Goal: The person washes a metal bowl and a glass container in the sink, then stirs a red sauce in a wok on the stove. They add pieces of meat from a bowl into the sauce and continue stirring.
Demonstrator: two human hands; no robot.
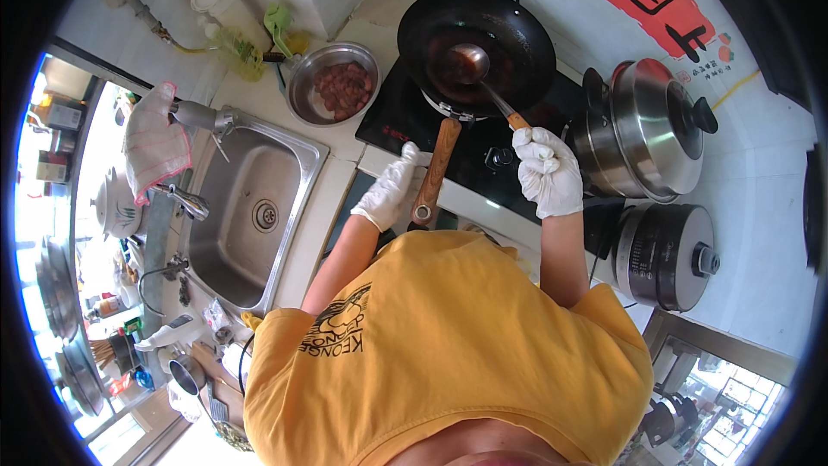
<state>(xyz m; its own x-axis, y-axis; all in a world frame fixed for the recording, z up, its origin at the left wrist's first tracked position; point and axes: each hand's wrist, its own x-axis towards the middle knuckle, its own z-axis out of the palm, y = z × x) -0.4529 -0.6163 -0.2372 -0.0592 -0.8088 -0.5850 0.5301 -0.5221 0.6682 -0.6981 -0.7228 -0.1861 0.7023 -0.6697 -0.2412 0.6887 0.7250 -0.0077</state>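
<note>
My right hand [550,171], in a white glove, grips the wooden handle end of a metal ladle [497,98]. The ladle's bowl rests inside a black wok [517,45], in dark reddish-brown liquid [446,71]. My left hand [391,188], gloved too, is right beside the wok's wood-patterned handle [438,168], thumb raised. Its other fingers are partly hidden, so I cannot tell whether they touch the handle. Under the wok lies a black glass cooktop [398,113] with a control knob [499,158].
A steel bowl of cut brown meat pieces [343,92] stands left of the cooktop, near a stainless sink [249,207]. To the right are a lidded steel pot [653,129] and a rice cooker [669,257]. A pink-edged cloth [158,142] hangs over the faucet.
</note>
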